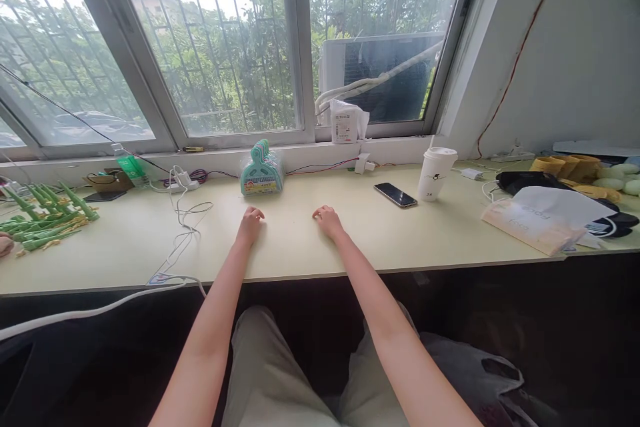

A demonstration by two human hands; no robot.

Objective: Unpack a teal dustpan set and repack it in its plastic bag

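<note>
My left hand [249,225] rests on the pale yellow tabletop [290,253], fingers loosely bent and holding nothing. Just beyond it stands a stack of mint-green, plastic-wrapped pieces [261,172] with rounded tops and a printed label; the hand is apart from it. To the right, my right hand [327,221] also lies on the table, its fingers slightly curled around nothing. The closest thing on that side is a black smartphone [395,195], lying flat. Beside the phone is a white lidded paper cup [437,175] with a straw, upright.
White cables [185,230] cross the table at left and hang over its front edge. Green artificial stems [50,217] and a green bottle [129,165] are farther left. A paper bag [543,220] and black items lie right. A white package [346,123] sits on the windowsill.
</note>
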